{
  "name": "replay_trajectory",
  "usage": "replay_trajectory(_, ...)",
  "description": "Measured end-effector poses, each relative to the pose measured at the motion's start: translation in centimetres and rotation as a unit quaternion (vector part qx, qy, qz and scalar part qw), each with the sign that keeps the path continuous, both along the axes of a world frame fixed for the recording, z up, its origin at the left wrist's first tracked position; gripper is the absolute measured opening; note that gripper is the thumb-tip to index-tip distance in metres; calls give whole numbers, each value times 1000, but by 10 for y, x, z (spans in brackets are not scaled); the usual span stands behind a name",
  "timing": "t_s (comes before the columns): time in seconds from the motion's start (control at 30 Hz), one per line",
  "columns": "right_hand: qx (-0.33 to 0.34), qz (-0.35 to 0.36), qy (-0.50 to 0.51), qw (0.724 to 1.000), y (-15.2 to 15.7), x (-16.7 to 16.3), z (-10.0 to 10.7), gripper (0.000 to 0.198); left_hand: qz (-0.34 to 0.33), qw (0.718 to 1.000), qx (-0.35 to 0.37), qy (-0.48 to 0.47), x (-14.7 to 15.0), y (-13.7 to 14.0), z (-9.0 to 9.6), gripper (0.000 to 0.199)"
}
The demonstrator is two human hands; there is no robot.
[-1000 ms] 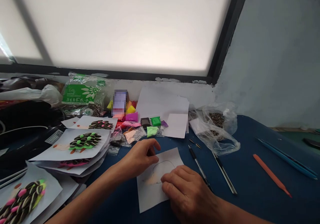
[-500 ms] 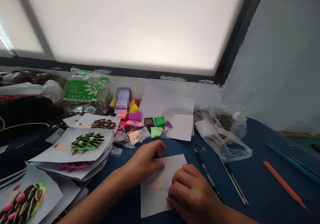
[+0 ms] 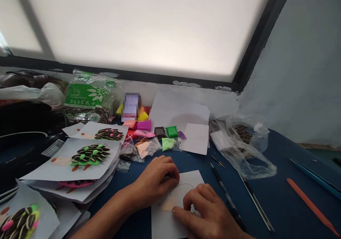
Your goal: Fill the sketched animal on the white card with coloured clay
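Note:
A white sheet of paper lies on the table in front of me, bearing a pencilled outline and a thin smear of peach modelling clay. My left hand is closed at the sheet's upper left corner, fingers curled and thumb bent in against the paper. Its fingertips are partly hidden. On the right side of the sheet is my right hand, one digit stretched out to the clay's edge and the other fingers bent apart from it. It holds nothing that I can see.
Finished sunflower-seed hedgehog pictures are stacked at left. Coloured clay packets lie behind the sheet, with blank paper beside them. To the right are a pen, a plastic bag of seeds and an orange modelling tool.
My right hand has gone from bunched fingers to one digit stretched toward the peach clay. My left hand's fingers have curled in more. The whole view has shifted slightly.

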State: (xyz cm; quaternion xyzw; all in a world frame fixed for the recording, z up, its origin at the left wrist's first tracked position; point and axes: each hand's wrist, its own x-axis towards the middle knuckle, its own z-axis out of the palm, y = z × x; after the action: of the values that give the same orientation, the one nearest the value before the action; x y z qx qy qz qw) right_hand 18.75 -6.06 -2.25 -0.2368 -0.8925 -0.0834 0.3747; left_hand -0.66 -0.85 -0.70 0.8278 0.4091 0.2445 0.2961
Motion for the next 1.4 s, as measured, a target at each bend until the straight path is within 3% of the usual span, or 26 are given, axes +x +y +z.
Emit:
replay_trajectory(0.13, 12, 9, -5, 1000, 2, -2, -6, 21, -1, 1000, 3, -11, -1, 0, -2, 15)
replay_trajectory(0.3, 53, 17, 69, 996, 5, -7, -15, 23, 0, 1000, 4, -19, -1, -1, -3, 17)
replay_trajectory(0.5, 19, 21, -1, 1000, 1, -4, -6, 18, 0, 1000, -2, -23, -1, -1, -3, 18)
replay_trajectory(0.83, 49, 32, -27, 998, 5, -5, -6, 23, -2, 1000, 10, -23, -1, 0, -2, 17)
replay_trajectory(1.07, 16, 49, -39, 998, 0, 4, 1, 22, -1, 1000, 14, -17, -1, 0, -4, 17)
replay_trajectory(1.4, 25, 32, -43, 998, 3, -4, -4, 19, 0, 1000, 17, -22, -1, 1, -4, 16)
